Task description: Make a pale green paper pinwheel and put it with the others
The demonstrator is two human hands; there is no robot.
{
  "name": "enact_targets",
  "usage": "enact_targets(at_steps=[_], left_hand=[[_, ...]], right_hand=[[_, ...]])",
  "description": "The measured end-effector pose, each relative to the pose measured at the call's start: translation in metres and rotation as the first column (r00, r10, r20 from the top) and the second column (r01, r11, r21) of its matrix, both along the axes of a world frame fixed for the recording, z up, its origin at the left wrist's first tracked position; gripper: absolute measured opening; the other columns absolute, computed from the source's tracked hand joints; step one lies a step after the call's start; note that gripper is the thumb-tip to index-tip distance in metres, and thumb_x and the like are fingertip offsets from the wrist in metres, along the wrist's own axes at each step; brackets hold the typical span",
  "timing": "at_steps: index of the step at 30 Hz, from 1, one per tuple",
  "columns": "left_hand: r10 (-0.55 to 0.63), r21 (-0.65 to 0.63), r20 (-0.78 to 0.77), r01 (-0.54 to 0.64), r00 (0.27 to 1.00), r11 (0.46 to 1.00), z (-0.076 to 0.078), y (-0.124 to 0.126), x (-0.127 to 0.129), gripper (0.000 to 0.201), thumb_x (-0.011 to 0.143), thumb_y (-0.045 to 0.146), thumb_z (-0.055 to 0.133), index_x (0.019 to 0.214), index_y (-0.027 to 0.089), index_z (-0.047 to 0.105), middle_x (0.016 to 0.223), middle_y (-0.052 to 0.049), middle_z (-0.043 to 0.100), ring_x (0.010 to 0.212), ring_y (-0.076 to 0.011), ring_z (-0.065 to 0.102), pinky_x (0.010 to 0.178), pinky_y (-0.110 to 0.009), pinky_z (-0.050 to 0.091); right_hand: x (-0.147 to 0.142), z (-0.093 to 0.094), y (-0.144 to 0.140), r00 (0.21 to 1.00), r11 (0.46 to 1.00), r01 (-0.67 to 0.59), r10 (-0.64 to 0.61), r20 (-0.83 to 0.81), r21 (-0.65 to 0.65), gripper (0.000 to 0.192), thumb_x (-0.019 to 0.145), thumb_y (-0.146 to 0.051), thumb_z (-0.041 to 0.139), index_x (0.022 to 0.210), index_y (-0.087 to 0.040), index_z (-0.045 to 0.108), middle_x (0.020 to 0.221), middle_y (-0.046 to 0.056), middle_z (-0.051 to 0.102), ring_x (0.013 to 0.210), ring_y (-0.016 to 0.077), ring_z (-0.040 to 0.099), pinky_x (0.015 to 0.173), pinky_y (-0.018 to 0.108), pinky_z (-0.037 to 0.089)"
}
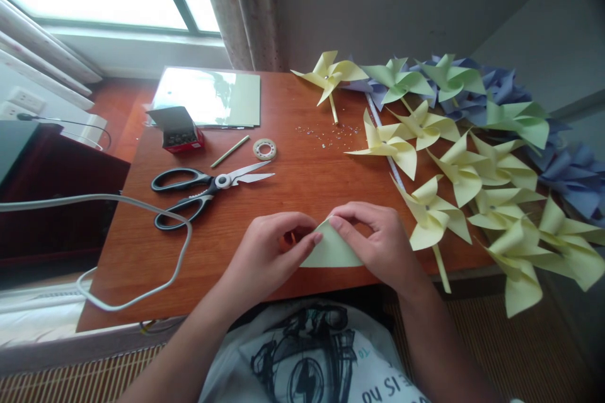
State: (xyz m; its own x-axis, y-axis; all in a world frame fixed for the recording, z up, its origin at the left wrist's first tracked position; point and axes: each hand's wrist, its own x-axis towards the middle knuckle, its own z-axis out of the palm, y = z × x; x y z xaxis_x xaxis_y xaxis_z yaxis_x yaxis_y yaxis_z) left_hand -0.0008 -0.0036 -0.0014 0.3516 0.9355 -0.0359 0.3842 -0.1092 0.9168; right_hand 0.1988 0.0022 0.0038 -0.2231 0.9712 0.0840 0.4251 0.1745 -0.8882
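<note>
Item one, containers: I logged a small red box [182, 136] at the far left of the counter [283, 164], its grey lid flap standing open. Inside lay a mass of small dark metal pieces; I could not tell pins from staples. It stood just in front of a glossy pale green sheet [208, 97] lying flat under the window.

Item two, the piece in hand: a pale yellow-green paper [331, 250], folded to a triangle with its apex pointing away from me and its long edge along the counter's near edge. Surface plain, no print, creases crisp.

My left hand [271, 245] was closed in a pinch on the triangle's left slope, thumb tip at the apex. My right hand [375, 236] pressed down over the right slope, fingers curled, forefinger meeting the left thumb at the tip.

Item three, loose tools: black-handled scissors [208, 192], blades parted, left of the hands; a small tape roll [265, 149] and a thin green stick [230, 151] beyond them; a white cable [142, 208] looping over the left edge.

Item four, finished stock: yellow pinwheels [454, 201], green pinwheels [449, 79] and blue pinwheels [574, 173] crowded together on the right.
</note>
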Motion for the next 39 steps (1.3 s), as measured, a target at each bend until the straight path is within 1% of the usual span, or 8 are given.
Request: enact_targets(at_steps=[3,10,15,18,24,28,36,39], left_hand=[[-0.017,-0.011,-0.013,0.017,1.000,1.000,-0.001,0.002,0.002,0.019,0.093,0.030,0.063,0.081,0.017,0.070,0.068,0.001,0.065,0.060,-0.0109,0.054,0.059,-0.020,0.042],[0.015,-0.024,-0.029,-0.015,0.999,1.000,-0.001,0.004,0.001,0.018,0.091,0.028,0.065,0.079,0.016,0.071,0.066,0.002,0.066,0.059,-0.0098,0.054,0.057,-0.020,0.041],[0.046,-0.027,-0.023,-0.047,0.999,0.999,-0.003,0.006,-0.001,0.016,0.090,0.027,0.067,0.079,0.016,0.072,0.065,0.002,0.066,0.059,-0.0091,0.054,0.056,-0.019,0.041],[0.070,-0.006,-0.031,-0.070,0.997,0.998,-0.004,0.006,-0.003,0.016,0.090,0.027,0.068,0.080,0.017,0.072,0.066,0.003,0.066,0.059,-0.0087,0.054,0.057,-0.018,0.041],[0.095,0.022,-0.026,-0.095,0.995,0.995,-0.001,0.007,-0.008,0.016,0.090,0.027,0.067,0.079,0.017,0.071,0.065,0.003,0.065,0.059,-0.0085,0.053,0.057,-0.019,0.041],[0.126,0.048,-0.023,-0.125,0.992,0.991,-0.001,0.008,-0.013,0.017,0.090,0.028,0.068,0.076,0.017,0.070,0.064,0.003,0.064,0.057,-0.0083,0.051,0.055,-0.019,0.040],[0.214,0.039,-0.004,-0.214,0.977,0.976,-0.004,0.009,-0.025,0.016,0.088,0.030,0.071,0.078,0.018,0.072,0.067,0.001,0.066,0.061,-0.0102,0.055,0.057,-0.020,0.043],[0.246,-0.004,0.036,-0.246,0.969,0.969,-0.006,0.008,-0.028,0.016,0.087,0.032,0.072,0.079,0.018,0.072,0.069,0.001,0.066,0.062,-0.0106,0.055,0.056,-0.021,0.043]], right_hand=[[0.000,0.001,0.001,0.999,0.999,-0.049,0.049,-0.008,-0.015,0.013,0.092,-0.020,0.064,0.083,-0.020,0.074,0.081,0.001,0.076,0.076,0.0166,0.070,0.072,0.028,0.052],[0.002,-0.008,0.003,0.999,0.995,-0.040,0.037,-0.031,-0.090,0.014,0.093,-0.025,0.067,0.084,-0.020,0.075,0.082,0.000,0.077,0.075,0.0146,0.070,0.066,0.023,0.050],[0.001,-0.012,0.004,0.997,0.993,-0.008,0.000,-0.073,-0.114,0.014,0.092,-0.029,0.069,0.084,-0.020,0.077,0.082,0.001,0.078,0.075,0.0153,0.070,0.067,0.023,0.051],[0.003,-0.013,0.006,0.998,0.987,-0.038,0.028,-0.062,-0.158,0.017,0.093,-0.031,0.067,0.085,-0.020,0.077,0.082,0.001,0.078,0.074,0.0158,0.070,0.065,0.024,0.051],[0.005,-0.011,0.010,0.998,0.988,-0.066,0.066,-0.004,-0.137,0.019,0.094,-0.031,0.066,0.083,-0.020,0.077,0.081,0.001,0.078,0.073,0.0161,0.069,0.065,0.025,0.048],[0.006,-0.010,0.011,0.991,0.986,-0.113,0.121,0.062,-0.119,0.024,0.094,-0.031,0.066,0.076,-0.019,0.074,0.072,0.000,0.074,0.065,0.0144,0.065,0.061,0.025,0.044],[0.011,-0.011,0.011,0.989,0.970,-0.140,0.148,0.025,-0.197,0.026,0.095,-0.033,0.065,0.075,-0.019,0.075,0.071,0.000,0.076,0.064,0.0152,0.069,0.057,0.024,0.047],[0.011,-0.011,0.012,0.989,0.976,-0.138,0.145,0.025,-0.170,0.024,0.095,-0.031,0.065,0.075,-0.019,0.075,0.072,0.000,0.076,0.066,0.0149,0.070,0.060,0.024,0.048]])
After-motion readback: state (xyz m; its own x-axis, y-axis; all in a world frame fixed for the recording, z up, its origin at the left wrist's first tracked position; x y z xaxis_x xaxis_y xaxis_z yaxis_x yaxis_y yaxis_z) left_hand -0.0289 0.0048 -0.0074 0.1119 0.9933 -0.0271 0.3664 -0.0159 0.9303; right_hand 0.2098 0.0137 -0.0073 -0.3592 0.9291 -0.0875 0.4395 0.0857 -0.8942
